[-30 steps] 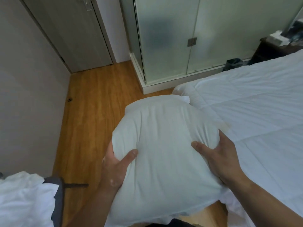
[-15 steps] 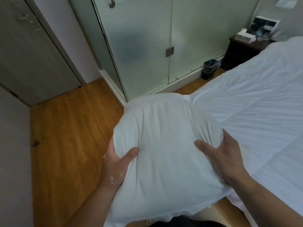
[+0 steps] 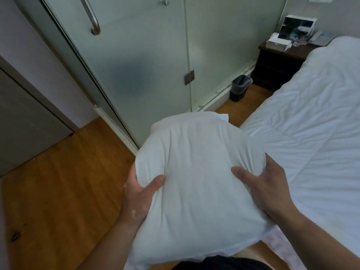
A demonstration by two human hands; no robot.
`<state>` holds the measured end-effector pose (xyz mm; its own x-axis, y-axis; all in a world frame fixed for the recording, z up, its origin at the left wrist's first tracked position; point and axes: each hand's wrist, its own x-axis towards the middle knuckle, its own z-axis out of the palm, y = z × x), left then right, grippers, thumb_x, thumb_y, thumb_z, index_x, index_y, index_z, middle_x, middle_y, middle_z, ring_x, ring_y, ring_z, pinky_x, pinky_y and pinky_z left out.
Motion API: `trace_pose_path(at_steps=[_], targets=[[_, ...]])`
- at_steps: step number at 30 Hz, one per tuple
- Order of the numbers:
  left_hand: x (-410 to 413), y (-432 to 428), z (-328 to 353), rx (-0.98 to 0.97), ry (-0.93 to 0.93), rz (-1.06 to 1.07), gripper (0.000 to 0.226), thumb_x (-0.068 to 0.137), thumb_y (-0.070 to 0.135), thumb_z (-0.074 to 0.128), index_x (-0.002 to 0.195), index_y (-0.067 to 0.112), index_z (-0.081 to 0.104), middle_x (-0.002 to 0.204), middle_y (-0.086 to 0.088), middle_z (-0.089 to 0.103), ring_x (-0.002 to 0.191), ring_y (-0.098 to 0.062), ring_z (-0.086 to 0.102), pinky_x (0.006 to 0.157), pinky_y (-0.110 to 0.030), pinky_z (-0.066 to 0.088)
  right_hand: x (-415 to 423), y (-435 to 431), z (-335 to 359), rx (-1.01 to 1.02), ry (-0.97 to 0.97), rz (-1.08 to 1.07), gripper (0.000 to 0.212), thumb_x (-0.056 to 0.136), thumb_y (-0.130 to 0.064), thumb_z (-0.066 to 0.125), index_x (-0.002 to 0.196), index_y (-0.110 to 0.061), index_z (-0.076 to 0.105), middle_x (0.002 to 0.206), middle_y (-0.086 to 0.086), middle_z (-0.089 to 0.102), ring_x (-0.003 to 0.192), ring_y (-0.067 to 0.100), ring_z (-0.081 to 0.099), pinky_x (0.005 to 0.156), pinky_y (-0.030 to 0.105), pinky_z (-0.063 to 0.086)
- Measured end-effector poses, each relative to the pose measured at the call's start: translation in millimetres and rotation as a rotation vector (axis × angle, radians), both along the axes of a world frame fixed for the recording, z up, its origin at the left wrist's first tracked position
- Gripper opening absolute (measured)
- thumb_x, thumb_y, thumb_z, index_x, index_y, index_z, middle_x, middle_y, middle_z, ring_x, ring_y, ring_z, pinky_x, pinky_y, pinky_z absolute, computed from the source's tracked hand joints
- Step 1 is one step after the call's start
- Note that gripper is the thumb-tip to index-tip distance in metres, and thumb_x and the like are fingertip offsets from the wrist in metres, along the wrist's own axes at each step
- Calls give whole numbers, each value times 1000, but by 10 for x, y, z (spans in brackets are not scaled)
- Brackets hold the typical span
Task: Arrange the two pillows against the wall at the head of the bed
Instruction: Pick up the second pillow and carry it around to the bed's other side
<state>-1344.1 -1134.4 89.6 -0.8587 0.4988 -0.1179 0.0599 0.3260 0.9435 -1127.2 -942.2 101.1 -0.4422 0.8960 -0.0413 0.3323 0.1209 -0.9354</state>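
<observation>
A person is holding a white pillow (image 3: 198, 182) in front of the body with both bare hands, above the wooden floor (image 3: 64, 191) at the side of the bed (image 3: 311, 133). The left hand (image 3: 139, 195) is gripping the pillow's left edge, its thumb pressing into the upper face of the fabric while its fingers are curling out of sight beneath. The right hand (image 3: 266, 190) is gripping the right edge in the same manner, thumb lying across the top and fingers wrapping around the side; the fabric is bunching into creases between the two thumbs. The pillow's right edge is overlapping the near margin of the white duvet, though whether it is touching the bedding cannot be told. Beyond the pillow a frosted glass partition (image 3: 148, 61) with a metal handle (image 3: 93, 18) is standing. A small waste bin (image 3: 240, 87) is sitting on the floor beside a dark nightstand (image 3: 278, 63), which is standing at the far end of the bed.
</observation>
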Motion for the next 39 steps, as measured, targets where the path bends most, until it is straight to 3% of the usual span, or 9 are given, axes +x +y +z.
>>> trace_pose_path(at_steps=[4, 8, 13, 18, 20, 27, 30, 33, 39], targets=[[-689, 694, 24, 15, 12, -32, 73, 68, 34, 85, 133, 34, 52, 117, 26, 60, 100, 12, 57, 73, -3, 42, -600, 636, 40, -5, -4, -26, 48, 75, -37, 84, 119, -33, 66, 104, -23, 70, 92, -13, 63, 75, 18, 47], [-1333, 1387, -8, 21, 11, -75, 71, 62, 35, 85, 127, 35, 56, 111, 25, 64, 91, 20, 60, 73, -3, 43, -1119, 1172, 68, -1, -11, -107, 49, 73, -36, 86, 118, -32, 67, 104, -20, 72, 91, -10, 65, 78, 22, 50], [-2183, 2342, -131, 7, 15, -214, 81, 57, 46, 83, 133, 29, 58, 118, 18, 68, 110, -3, 64, 90, -23, 47, -1724, 1795, 15, 10, -32, -248, 46, 74, -36, 85, 116, -33, 67, 102, -21, 72, 90, -8, 66, 77, 22, 51], [-2872, 3306, -102, 20, 4, -399, 75, 62, 37, 82, 133, 27, 59, 121, 14, 68, 112, -8, 64, 92, -24, 45, -2218, 2282, 40, 17, -31, -426, 45, 74, -35, 86, 115, -31, 68, 101, -18, 73, 91, -3, 67, 81, 29, 53], [-3070, 3683, -78, 30, -15, -470, 75, 62, 37, 83, 133, 28, 59, 122, 14, 69, 113, -6, 64, 92, -25, 47, -2350, 2478, 70, 18, -26, -487, 43, 74, -33, 86, 112, -29, 68, 99, -19, 73, 88, -7, 67, 78, 24, 51], [-3382, 5118, -50, 37, -16, -667, 74, 61, 40, 83, 130, 30, 60, 118, 16, 70, 108, 4, 65, 92, -23, 48, -2555, 3334, 86, 28, -22, -666, 42, 73, -33, 86, 111, -31, 68, 97, -21, 72, 87, -14, 64, 70, 10, 45], [-3386, 5818, -57, 35, 7, -732, 74, 61, 39, 83, 131, 29, 59, 117, 17, 69, 106, 10, 63, 87, -15, 46, -2555, 3844, 50, 25, -8, -742, 43, 72, -34, 87, 111, -31, 69, 98, -18, 74, 87, -9, 67, 73, 19, 48], [-3351, 6549, -80, 36, 55, -779, 65, 67, 29, 87, 127, 27, 61, 112, 19, 68, 94, 22, 60, 77, -1, 43, -2521, 4456, 27, 35, -3, -776, 43, 72, -34, 87, 110, -30, 68, 96, -18, 73, 86, -10, 65, 71, 18, 46], [-3154, 7930, 5, 36, 53, -846, 71, 59, 43, 81, 126, 34, 59, 114, 24, 66, 98, 17, 60, 75, -4, 42, -2323, 5663, 52, 39, -6, -834, 44, 72, -34, 87, 112, -29, 68, 98, -20, 72, 88, -13, 64, 70, 10, 45]])
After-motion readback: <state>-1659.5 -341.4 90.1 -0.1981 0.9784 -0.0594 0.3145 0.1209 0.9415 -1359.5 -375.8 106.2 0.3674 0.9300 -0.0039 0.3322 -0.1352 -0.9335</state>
